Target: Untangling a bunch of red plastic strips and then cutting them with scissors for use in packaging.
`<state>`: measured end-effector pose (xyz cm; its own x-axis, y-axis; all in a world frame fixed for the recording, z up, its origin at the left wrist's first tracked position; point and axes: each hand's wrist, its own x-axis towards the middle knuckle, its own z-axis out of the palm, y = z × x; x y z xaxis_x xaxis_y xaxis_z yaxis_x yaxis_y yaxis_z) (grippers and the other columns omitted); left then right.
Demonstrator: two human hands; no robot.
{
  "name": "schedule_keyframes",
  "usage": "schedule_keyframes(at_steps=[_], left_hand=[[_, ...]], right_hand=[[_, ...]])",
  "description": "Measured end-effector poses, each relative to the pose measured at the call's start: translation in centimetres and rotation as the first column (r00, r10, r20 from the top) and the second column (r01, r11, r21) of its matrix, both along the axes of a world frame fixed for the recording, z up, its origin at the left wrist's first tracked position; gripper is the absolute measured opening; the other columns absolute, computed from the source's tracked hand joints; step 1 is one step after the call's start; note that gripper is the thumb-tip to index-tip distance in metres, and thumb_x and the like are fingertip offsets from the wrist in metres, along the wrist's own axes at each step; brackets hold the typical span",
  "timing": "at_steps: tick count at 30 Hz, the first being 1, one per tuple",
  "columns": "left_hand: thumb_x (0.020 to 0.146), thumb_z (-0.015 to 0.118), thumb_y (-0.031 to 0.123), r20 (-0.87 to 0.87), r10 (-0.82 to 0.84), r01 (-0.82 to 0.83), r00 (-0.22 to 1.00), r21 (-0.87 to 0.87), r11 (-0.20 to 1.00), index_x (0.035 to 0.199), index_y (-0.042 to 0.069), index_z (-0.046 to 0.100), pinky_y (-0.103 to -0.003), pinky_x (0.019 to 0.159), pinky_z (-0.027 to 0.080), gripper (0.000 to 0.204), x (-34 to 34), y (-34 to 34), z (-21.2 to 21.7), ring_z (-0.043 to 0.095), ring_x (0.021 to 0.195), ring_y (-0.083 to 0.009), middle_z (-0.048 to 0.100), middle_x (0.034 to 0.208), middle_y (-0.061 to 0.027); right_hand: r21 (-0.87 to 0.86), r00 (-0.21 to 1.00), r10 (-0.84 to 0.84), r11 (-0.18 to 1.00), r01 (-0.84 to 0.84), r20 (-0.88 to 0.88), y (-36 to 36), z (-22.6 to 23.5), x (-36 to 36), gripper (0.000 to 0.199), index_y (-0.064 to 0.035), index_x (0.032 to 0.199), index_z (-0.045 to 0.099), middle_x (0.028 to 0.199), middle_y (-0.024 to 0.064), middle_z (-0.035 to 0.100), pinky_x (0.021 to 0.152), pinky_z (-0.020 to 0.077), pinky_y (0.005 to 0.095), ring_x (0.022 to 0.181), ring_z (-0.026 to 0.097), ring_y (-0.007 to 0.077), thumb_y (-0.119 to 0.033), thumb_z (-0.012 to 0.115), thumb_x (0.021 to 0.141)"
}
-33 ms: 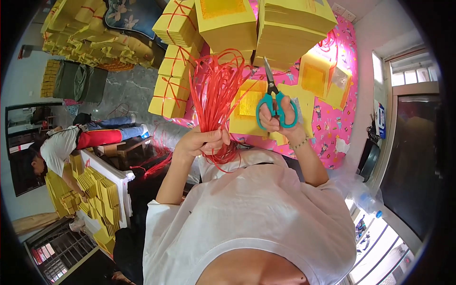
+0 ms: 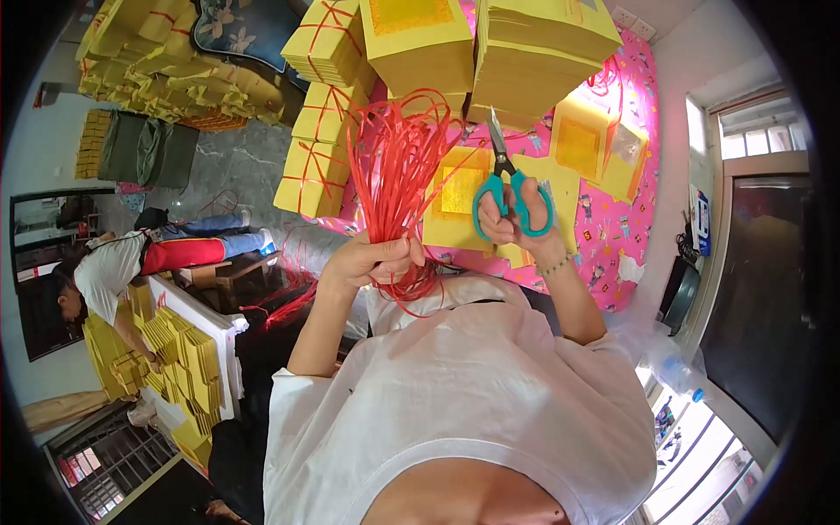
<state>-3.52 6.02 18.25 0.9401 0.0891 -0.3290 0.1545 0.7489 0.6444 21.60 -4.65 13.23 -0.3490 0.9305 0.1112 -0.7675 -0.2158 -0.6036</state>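
My left hand [image 2: 376, 261] is closed around the lower end of a thick bundle of red strings [image 2: 394, 162], which fans upward over the table. My right hand [image 2: 518, 226] holds teal-handled scissors [image 2: 509, 185] by the loops, blades pointing up and nearly closed, just right of the strings and apart from them. Behind the scissors a yellow sheet with a gold square [image 2: 457, 197] lies on the pink patterned table cover [image 2: 626, 236]. My white shirt fills the lower middle of the view.
Yellow paper bundles tied with red string [image 2: 319, 114] and taller yellow stacks [image 2: 534, 44] stand at the table's far side. Another pile of yellow bundles [image 2: 166, 66] lies on the floor at the upper left. A person [image 2: 122, 267] bends over yellow stacks at the left. A glass door is at the right.
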Motion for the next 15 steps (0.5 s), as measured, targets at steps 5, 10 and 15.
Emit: schedule_keyframes(at_steps=[5,10,15], left_hand=[[0.087,0.062,0.031,-0.196,0.023,0.034,0.980,0.282,0.959,0.088,-0.002,0.064,-0.022,0.042,0.022,0.033,0.6,-0.3,1.1,0.031,0.045,-0.0039,0.037,0.052,0.0060],[0.088,0.063,0.025,-0.240,0.030,0.094,0.970,0.487,0.868,0.092,0.002,0.068,-0.020,0.044,0.023,0.024,1.3,-0.3,1.7,0.033,0.049,-0.0040,0.049,0.061,0.0050],[0.092,0.058,0.016,-0.196,-0.015,0.118,0.980,0.523,0.844,0.099,-0.002,0.064,-0.026,0.074,0.048,0.021,1.2,0.4,1.6,0.060,0.082,-0.0126,0.067,0.089,-0.0057]], right_hand=[[-0.065,0.999,-0.001,0.998,0.004,0.052,-1.5,1.5,0.4,0.076,-0.0030,0.085,0.050,0.067,0.0032,0.045,0.047,0.0331,0.0230,0.059,0.043,0.0115,-0.078,0.038,0.078],[-0.106,0.985,0.108,0.990,-0.094,0.137,-2.4,3.8,1.0,0.083,-0.0007,0.089,0.051,0.071,0.0051,0.047,0.049,0.0384,0.0239,0.063,0.047,0.0141,-0.081,0.031,0.077],[-0.179,0.966,0.116,0.981,-0.075,0.230,-3.2,5.7,1.2,0.084,-0.0005,0.087,0.051,0.069,0.0047,0.048,0.049,0.0395,0.0232,0.060,0.048,0.0135,-0.080,0.026,0.080]])
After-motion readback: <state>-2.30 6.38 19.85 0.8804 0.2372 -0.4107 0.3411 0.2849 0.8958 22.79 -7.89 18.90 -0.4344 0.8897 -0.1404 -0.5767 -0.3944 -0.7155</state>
